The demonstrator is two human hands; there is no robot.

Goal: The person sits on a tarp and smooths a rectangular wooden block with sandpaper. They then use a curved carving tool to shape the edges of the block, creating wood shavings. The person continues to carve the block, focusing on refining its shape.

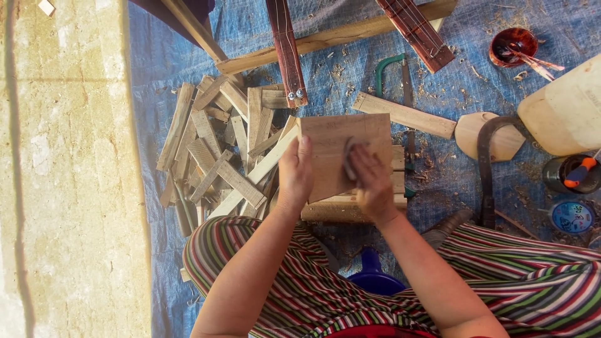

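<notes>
Left hand (295, 174) grips the stiff, light wooden board (335, 141) by its left edge; right hand (370, 178) presses sandpaper (348, 159) onto its face.

Left of the left hand (294, 175), a heap of wood offcuts (213, 144) crowds the blue tarp (150, 81). Right of the right hand (372, 181), a hacksaw (400, 81), a plank (404, 114) and a curved blade (487, 163) block the way; the concrete floor (69, 188) lies open.
</notes>
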